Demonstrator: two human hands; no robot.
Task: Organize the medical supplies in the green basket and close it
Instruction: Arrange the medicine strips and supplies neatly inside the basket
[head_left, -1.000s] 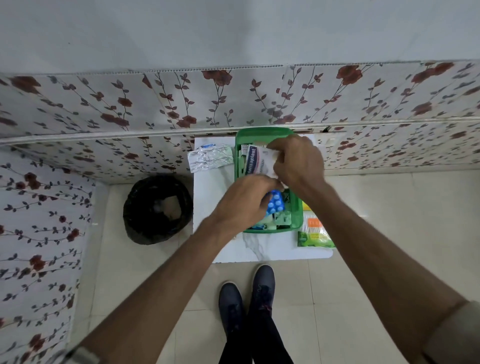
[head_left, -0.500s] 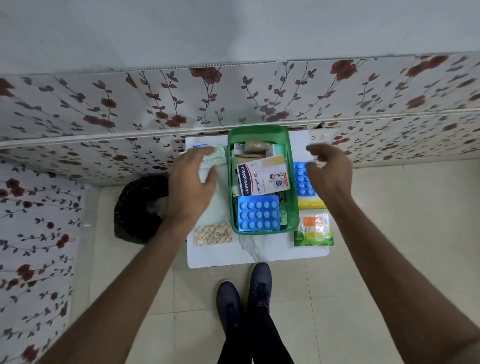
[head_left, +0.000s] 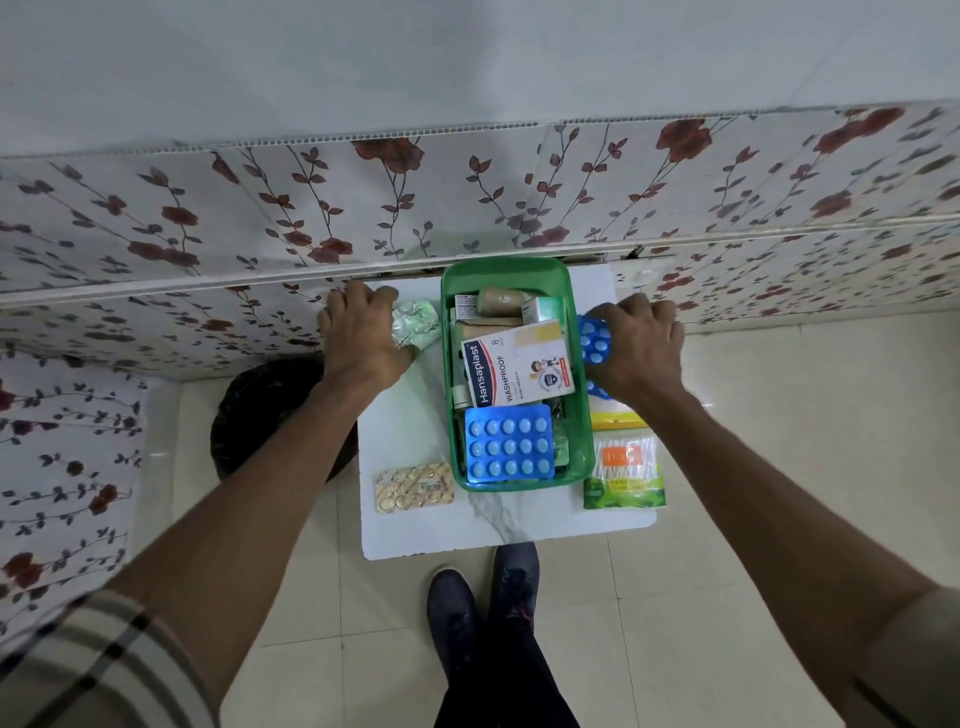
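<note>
Two hands: both reach down to a small white table (head_left: 415, 525), one on each side of the green basket (head_left: 583, 415).
Bin: a black bin (head_left: 270, 410) stands on the floor, well left of the basket and just beside the table's left edge.
Left hand: the left hand (head_left: 361, 338) lies palm down left of the basket, fingers curled over a crumpled silver-green pill strip (head_left: 418, 325); whether it truly grips the strip cannot be told.
Silver-green strip: on the table, just left of the basket's far end, half hidden under that hand.
Yellow pill strip: a flat yellow pill strip (head_left: 414, 487) lies on the table, near the basket's left front corner, touching nothing.
Basket: upright and open in the middle of the table, its far end against the flowered wall (head_left: 519, 187); no lid shows on it.
Basket contents: a blue pill sheet (head_left: 508, 441) lies at the front, a white plaster box (head_left: 518, 370) sits behind it, and a brown bandage roll (head_left: 503, 300) with small cartons fills the far end.
Right hand: the right hand (head_left: 636, 351) is closed around a second blue pill sheet (head_left: 595, 340), just right of the basket's rim.
Yellow packet: a yellow packet (head_left: 621, 418) lies below that hand, beside the basket's right wall.
Cotton buds: a green pack of cotton buds (head_left: 623, 470) sits by the basket's right front corner.
Shoes: two dark shoes (head_left: 483, 603) stand on the floor in front of the table.
</note>
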